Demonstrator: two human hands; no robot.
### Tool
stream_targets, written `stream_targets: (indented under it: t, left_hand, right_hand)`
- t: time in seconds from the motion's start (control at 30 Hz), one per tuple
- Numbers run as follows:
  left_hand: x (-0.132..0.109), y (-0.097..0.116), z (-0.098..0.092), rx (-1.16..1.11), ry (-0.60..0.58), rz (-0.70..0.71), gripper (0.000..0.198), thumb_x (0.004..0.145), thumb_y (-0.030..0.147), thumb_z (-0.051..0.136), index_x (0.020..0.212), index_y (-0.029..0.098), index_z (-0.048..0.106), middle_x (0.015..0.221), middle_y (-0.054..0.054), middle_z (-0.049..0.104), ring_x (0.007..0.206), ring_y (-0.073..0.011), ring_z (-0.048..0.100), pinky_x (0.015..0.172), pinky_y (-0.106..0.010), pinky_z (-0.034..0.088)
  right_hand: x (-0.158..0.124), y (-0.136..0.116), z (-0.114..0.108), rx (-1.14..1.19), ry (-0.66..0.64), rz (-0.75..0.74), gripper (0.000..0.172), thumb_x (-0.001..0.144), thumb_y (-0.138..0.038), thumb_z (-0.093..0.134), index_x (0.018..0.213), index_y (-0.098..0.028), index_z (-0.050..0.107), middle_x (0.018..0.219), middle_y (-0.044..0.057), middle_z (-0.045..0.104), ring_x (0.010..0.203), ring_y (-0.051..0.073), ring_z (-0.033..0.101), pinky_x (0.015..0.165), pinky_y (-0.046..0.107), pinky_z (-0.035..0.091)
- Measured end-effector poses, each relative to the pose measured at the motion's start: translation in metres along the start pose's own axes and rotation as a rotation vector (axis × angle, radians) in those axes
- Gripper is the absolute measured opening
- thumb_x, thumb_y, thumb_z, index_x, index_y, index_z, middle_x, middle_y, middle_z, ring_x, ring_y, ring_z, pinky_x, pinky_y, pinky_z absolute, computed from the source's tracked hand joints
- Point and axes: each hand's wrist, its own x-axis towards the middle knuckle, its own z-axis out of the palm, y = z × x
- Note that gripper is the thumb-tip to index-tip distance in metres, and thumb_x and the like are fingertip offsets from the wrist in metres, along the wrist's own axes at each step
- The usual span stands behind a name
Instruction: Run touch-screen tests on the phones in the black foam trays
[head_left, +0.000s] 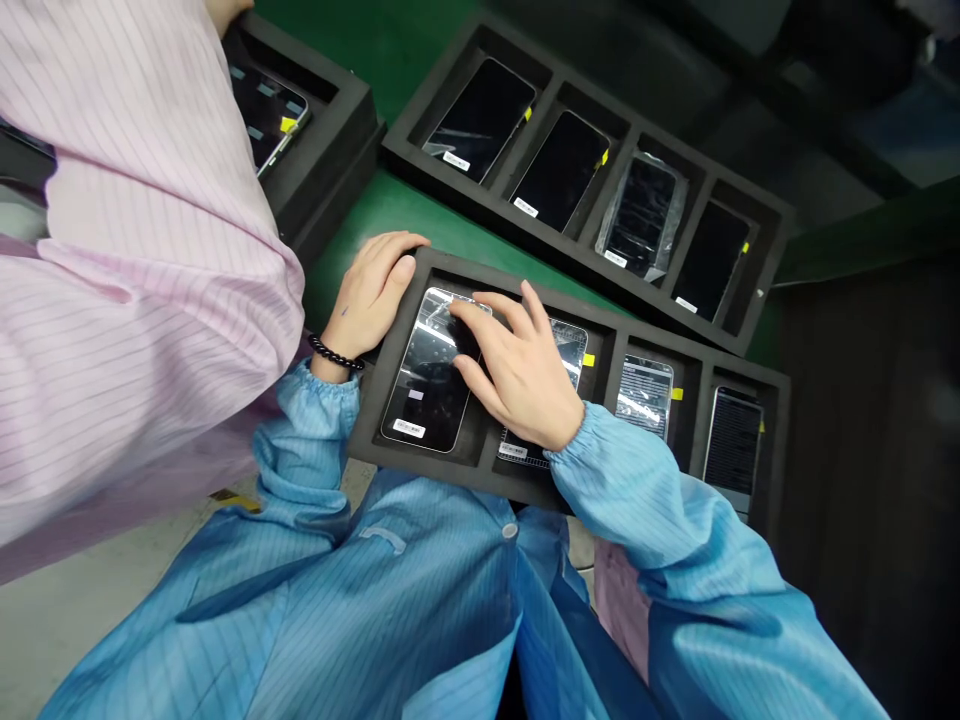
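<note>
Close to my body lies a black foam tray (367, 445) whose compartments hold several smartphones. Its leftmost phone (431, 375) has a dark glossy screen and a white barcode label near the lower end. My right hand (521, 370) reaches over that phone with fingers spread, the index fingertip at the upper part of its screen; whether it touches the glass I cannot tell. The hand partly covers a second phone (571, 345) with a yellow tab. My left hand (375, 285) rests on the tray's upper left corner, fingers extended over the edge.
Behind stands another black foam tray (480, 200) with several labelled phones, one in clear wrapping (643, 220). At left, a co-worker's pink striped sleeve (165, 200) reaches across more stacked foam trays (337, 150). The work surface (360, 215) is green.
</note>
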Motion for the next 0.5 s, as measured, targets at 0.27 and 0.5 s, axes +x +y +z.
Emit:
stream_targets:
  t: [0.27, 0.5]
  left_hand:
    - [-0.001, 0.001, -0.001, 0.002, 0.003, -0.003, 0.048, 0.105, 0.049, 0.029, 0.128, 0.023, 0.064, 0.133, -0.007, 0.066, 0.132, -0.0225, 0.055, 0.119, -0.039, 0.039]
    - [-0.001, 0.0, -0.001, 0.008, 0.004, -0.005, 0.048, 0.105, 0.051, 0.029, 0.127, 0.026, 0.063, 0.133, -0.005, 0.066, 0.13, -0.0224, 0.056, 0.118, -0.039, 0.04]
  right_hand:
    - [-0.038, -0.015, -0.026, -0.016, 0.01, -0.019, 0.039, 0.106, -0.034, 0.039, 0.137, -0.019, 0.057, 0.144, 0.009, 0.062, 0.137, 0.029, 0.05, 0.127, 0.062, 0.02]
    - [-0.036, -0.036, 0.008, -0.02, -0.123, -0.214, 0.041, 0.104, -0.036, 0.045, 0.139, -0.018, 0.058, 0.159, 0.015, 0.047, 0.143, 0.029, 0.046, 0.125, 0.067, 0.022]
